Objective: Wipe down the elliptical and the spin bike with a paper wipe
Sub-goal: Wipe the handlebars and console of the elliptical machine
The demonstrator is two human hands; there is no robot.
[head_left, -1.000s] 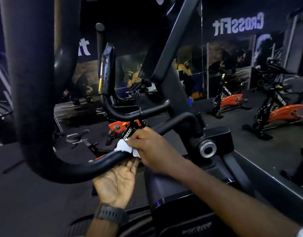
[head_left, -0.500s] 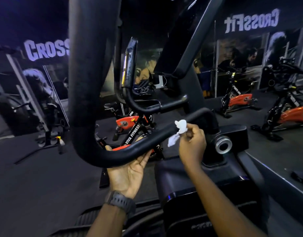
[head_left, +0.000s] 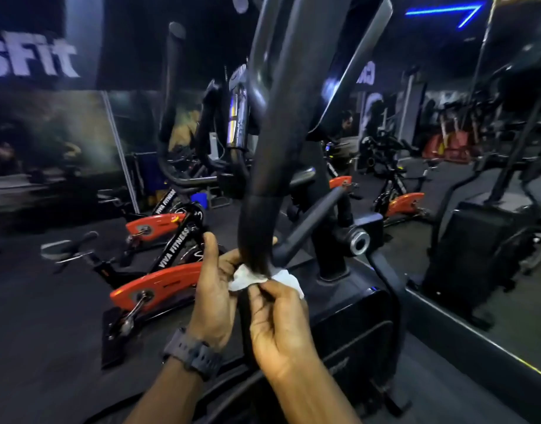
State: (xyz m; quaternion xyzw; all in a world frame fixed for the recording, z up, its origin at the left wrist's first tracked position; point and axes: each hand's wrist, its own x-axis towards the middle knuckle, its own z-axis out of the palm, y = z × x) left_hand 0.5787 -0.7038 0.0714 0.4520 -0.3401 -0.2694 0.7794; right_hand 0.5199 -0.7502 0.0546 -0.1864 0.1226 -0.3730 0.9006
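Dim gym, dark rubber floor (head_left: 49,347), blue light strip (head_left: 446,10) overhead, white "sFit" lettering (head_left: 30,61) on the left wall.

Wipe (head_left: 250,278): white, crumpled, wrapped around the low bend of the elliptical (head_left: 354,316) handlebar (head_left: 275,166), touching it on both sides. Bar is black, thick, runs from the top of the view down to the hands (very close to the camera, so it looks huge).

Right hand (head_left: 281,325): thumb and fingertips pinching the wipe's near edge, just below the bar. Left hand (head_left: 214,289): on the left side of the bar, fingers curled onto the wipe, thumb sticking up. Both are grasping the wipe. Black watch (head_left: 195,353) on the left wrist.

Elliptical body sits right behind the hands: black housing, a second thinner bar (head_left: 312,224) angling up to a joint with a silver knob (head_left: 359,242).

Spin bike (head_left: 159,283) left of the hands, apart from them: black frame, orange flywheel cover, "VIVA FITNESS" on the tube. Another bike (head_left: 156,224) behind it, more (head_left: 403,203) further back to the right.

Right side: mirror (head_left: 492,270) with a black machine reflected in it (detail too dark to tell).
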